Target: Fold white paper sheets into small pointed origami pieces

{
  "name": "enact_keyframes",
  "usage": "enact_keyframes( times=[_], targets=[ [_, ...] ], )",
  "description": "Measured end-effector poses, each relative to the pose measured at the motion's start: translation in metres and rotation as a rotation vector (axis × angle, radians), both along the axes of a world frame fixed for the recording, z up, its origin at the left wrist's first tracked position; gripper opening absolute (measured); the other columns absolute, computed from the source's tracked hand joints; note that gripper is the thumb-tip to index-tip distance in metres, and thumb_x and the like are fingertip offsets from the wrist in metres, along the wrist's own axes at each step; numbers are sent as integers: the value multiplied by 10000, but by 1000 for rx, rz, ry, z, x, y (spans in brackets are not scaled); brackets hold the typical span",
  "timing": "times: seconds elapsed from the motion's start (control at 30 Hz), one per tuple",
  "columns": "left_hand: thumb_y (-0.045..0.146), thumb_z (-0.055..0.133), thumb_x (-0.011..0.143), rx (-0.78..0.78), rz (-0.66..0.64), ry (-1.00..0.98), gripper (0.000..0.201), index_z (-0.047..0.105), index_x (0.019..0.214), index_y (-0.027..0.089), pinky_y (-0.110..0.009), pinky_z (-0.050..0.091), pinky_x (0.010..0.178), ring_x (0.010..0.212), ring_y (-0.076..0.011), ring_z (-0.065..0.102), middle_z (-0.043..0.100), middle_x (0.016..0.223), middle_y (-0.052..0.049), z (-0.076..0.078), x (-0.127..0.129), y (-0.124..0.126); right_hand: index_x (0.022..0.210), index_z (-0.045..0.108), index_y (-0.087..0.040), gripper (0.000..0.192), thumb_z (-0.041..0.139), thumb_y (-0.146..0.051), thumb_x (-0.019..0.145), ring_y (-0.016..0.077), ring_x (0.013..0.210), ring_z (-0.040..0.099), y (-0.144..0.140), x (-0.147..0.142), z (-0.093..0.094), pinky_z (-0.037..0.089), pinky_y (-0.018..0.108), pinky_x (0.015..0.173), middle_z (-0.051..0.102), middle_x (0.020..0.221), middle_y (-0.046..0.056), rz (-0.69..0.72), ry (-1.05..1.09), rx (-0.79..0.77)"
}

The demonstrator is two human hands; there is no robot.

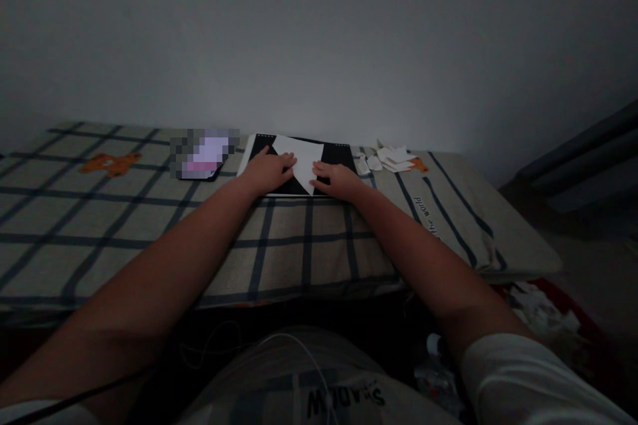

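Left hand (269, 171): flat, palm down, fingers spread out, pressing on the left edge of the paper (302, 161). Not gripping anything, just holding it down.
Right hand (335, 178): same deal, lying flat and loose with fingertips on the paper's lower right edge. No grasp here either.
Paper: white sheet, looks folded into a triangle-ish shape with the point toward the person. It sits in the middle of the pad (299, 166), between the 2 hands.
Pad: black, with a row of small holes along the far edge. It lies flat on the bed (149, 226), close to the wall (319, 33).
Bed: covered in a pale sheet with dark checks and a couple of orange bear prints.
Phone (204, 154): just left of the pad, blurred out, can't tell much beyond a pinkish glow.
Scraps (393, 157): little heap of white paper bits right of the pad, near the wall.
Lighting: pretty dim, so fine details are hard to make out.
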State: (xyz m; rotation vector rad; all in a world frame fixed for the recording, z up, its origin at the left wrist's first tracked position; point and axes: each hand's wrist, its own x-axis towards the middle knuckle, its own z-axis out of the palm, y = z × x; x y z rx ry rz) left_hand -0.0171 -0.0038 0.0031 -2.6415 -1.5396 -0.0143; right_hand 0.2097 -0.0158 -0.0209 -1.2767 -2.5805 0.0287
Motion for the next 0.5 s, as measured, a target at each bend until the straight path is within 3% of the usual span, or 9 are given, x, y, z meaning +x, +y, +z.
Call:
enact_keyframes(
  times=[0.23,0.5],
  targets=[
    [310,298,1019,22,-6,-26,512,519,1466,195,-458,212,1236,1409,-211,488,481,1554,-80,-3,-1,2,1372,621,-96,481,535,-375,989,256,1393,515,-1,-1,2,412,378,1167,537,1488,148,-4,-27,2],
    [436,428,974,29,56,-65,582,476,1495,181,-464,195,1244,1449,-236,433,449,1577,-89,-1,1,-3,1350,640,-118,453,544,-369,986,250,1402,505,-3,-1,4,415,381,1163,544,1486,143,1,-15,-8]
  ],
)
